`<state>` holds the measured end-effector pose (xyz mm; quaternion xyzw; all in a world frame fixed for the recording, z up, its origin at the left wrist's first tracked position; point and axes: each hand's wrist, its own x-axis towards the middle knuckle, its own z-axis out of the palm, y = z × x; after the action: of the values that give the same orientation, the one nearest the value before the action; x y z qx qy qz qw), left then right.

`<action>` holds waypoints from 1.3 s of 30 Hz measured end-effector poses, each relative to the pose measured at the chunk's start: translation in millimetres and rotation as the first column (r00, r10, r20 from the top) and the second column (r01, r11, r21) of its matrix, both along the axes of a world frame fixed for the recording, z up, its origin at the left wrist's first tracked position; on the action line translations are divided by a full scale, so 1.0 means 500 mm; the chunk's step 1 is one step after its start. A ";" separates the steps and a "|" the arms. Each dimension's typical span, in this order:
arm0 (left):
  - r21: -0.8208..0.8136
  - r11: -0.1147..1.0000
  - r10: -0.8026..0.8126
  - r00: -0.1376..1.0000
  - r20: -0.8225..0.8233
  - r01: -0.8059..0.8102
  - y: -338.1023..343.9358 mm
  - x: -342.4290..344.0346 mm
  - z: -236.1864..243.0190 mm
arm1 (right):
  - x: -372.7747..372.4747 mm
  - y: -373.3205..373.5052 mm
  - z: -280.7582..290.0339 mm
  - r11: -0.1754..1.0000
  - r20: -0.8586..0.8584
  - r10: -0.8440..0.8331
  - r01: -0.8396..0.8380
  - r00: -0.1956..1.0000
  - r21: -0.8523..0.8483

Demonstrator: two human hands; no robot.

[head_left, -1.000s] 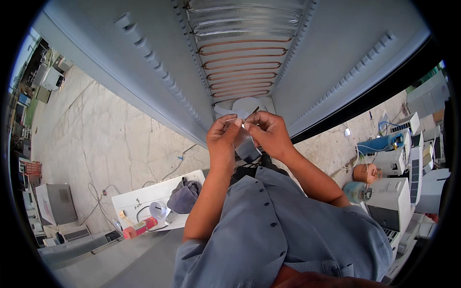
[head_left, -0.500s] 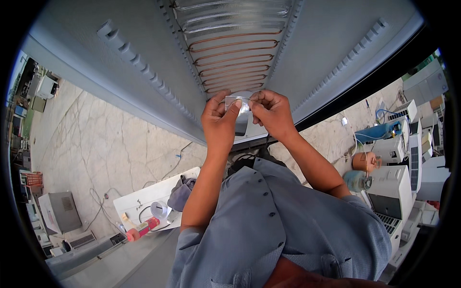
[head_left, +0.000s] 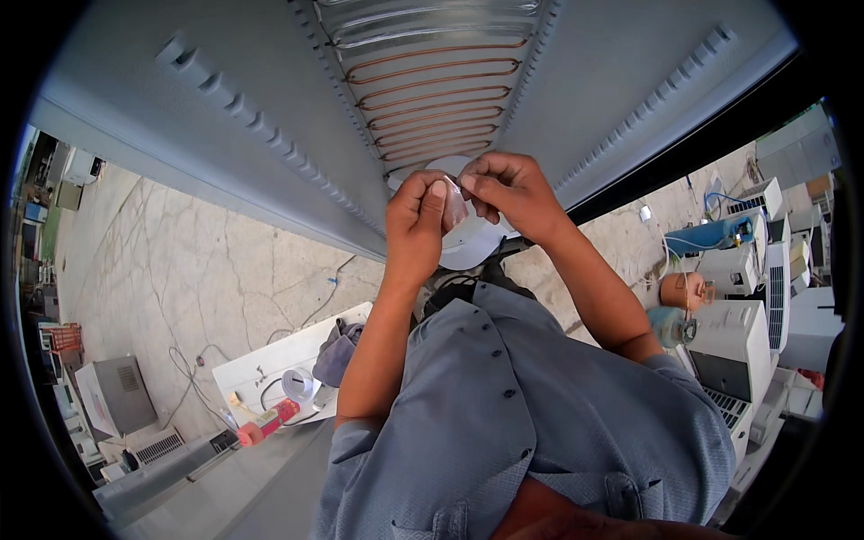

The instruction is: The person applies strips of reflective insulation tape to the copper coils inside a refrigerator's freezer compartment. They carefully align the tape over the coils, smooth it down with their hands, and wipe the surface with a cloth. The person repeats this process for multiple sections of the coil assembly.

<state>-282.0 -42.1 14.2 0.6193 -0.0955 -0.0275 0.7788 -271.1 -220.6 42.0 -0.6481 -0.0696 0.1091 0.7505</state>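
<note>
A small piece of silver foil tape [head_left: 454, 205] is pinched between thumb and fingers of my left hand [head_left: 418, 220]. Against its upper edge, the thumb and fingertips of my right hand [head_left: 511, 193] are pressed together; whatever they grip is too small to make out. Just below the hands shows a white curved sheet-like piece [head_left: 474, 247], its link to the tape unclear. Beyond them, copper tubing [head_left: 436, 90] snakes in rows across the back wall of a pale refrigerator-like cabinet. Shiny foil strips [head_left: 432, 27] cover its farthest rows.
Ribbed side walls [head_left: 261, 130] flank my hands. Left, a white board [head_left: 243, 373] carries a grey cloth [head_left: 339, 353], a tape roll [head_left: 299, 385] and a pink-red bottle [head_left: 270, 423]. Right, a blue cylinder [head_left: 711, 236] stands among old white appliances [head_left: 724, 346].
The foil piece, flat and facing me before, is now tilted and partly folded in my left fingers. My right hand has shifted slightly up. More of the white curved piece shows below.
</note>
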 end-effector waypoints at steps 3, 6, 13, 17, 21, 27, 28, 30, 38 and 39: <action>-0.030 1.000 -0.005 1.000 0.005 0.005 -0.004 0.002 -0.010 | -0.003 -0.002 0.007 0.999 -0.099 0.046 -0.045 0.994 0.007; -0.048 0.999 0.002 1.000 0.006 -0.001 -0.008 0.005 -0.012 | -0.008 -0.003 0.006 0.998 -0.158 0.053 -0.048 0.986 0.038; -0.084 0.985 0.157 0.987 0.030 -0.154 -0.018 0.005 -0.007 | -0.035 -0.002 -0.025 0.991 -0.070 0.074 -0.065 0.995 0.120; -0.064 0.987 0.156 0.982 0.109 -0.150 -0.025 0.007 -0.029 | -0.047 0.023 -0.043 0.994 -0.029 -0.108 0.108 0.994 -0.013; -0.067 0.990 0.132 0.988 0.075 -0.127 -0.027 -0.004 -0.023 | -0.048 0.047 -0.041 0.975 0.069 -0.214 0.209 0.974 0.073; -0.182 0.979 0.084 0.996 -0.044 -0.090 -0.022 -0.016 -0.008 | -0.048 0.053 -0.026 0.922 0.428 -0.257 0.353 0.866 -0.161; -0.222 0.972 0.064 0.995 -0.070 -0.078 -0.018 -0.017 -0.005 | -0.048 0.050 -0.023 0.906 0.486 -0.230 0.368 0.843 -0.210; -0.252 0.964 0.065 0.994 -0.085 -0.084 -0.013 -0.015 -0.009 | -0.049 0.048 -0.023 0.883 0.555 -0.188 0.387 0.810 -0.265; -0.281 0.955 0.052 0.988 -0.143 -0.091 0.000 -0.013 -0.017 | -0.047 0.054 -0.039 0.833 0.686 -0.132 0.456 0.715 -0.315; -0.277 0.956 0.054 0.987 -0.151 -0.094 0.001 -0.013 -0.017 | -0.046 0.054 -0.038 0.842 0.675 -0.130 0.441 0.726 -0.311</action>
<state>-288.5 -41.6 5.7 0.5009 -0.0197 -0.0282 0.8648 -294.4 -193.6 23.2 -0.8046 -0.1854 -0.2216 0.5187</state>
